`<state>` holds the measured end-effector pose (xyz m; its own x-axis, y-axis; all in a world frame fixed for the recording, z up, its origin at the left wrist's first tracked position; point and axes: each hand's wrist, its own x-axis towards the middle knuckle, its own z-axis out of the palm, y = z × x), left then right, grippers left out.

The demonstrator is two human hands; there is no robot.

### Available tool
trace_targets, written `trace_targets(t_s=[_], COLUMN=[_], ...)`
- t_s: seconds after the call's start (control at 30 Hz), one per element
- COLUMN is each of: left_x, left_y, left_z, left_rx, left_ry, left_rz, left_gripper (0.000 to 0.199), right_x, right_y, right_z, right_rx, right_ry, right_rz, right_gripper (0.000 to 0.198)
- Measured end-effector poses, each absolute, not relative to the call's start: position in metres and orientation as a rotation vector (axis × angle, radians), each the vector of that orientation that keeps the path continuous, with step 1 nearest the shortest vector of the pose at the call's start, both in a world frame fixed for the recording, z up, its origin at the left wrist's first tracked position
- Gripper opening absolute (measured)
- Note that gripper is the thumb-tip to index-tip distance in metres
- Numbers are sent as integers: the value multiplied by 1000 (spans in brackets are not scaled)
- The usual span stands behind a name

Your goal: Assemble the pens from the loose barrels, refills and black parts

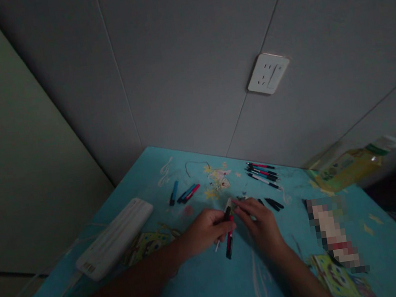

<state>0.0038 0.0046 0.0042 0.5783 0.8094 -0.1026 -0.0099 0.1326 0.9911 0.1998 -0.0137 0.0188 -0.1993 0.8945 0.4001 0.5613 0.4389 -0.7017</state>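
My left hand [206,230] is closed around a red-and-black pen barrel [230,245]; a thin white stick, perhaps a refill, pokes out below the fingers. A pale tip rises above this grip. My right hand [258,219] pinches close to that tip, and whatever is between its fingertips is too small to make out. Dark pen caps or short parts [274,203] lie just beyond the right hand. Farther left on the table rest a blue pen part [174,193] and blue and red ones [191,193]. Several assembled-looking pens [262,173] lie in a pile at the back right.
The blue patterned table [199,291] meets a grey panelled wall with a socket [268,73]. At left lies a white power strip [117,238] with a cable. A bottle of yellow liquid [355,165] lies at right, near a pixelated long object [333,235].
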Motion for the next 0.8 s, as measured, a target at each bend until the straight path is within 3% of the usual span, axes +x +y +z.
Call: trace_targets(t_s=[0.2,0.8], left_x=[2,-2], left_y=[6,12], left_z=[0,0], left_rx=[1324,1391], left_ry=[741,914], left_rz=[604,498], left_gripper=[41,42], right_x=[203,191], right_y=[-20,-23], right_z=[17,21], right_rx=[-1216,-1210], right_ry=[-1946,-1524], right_rz=[523,990], right_gripper=[9,16])
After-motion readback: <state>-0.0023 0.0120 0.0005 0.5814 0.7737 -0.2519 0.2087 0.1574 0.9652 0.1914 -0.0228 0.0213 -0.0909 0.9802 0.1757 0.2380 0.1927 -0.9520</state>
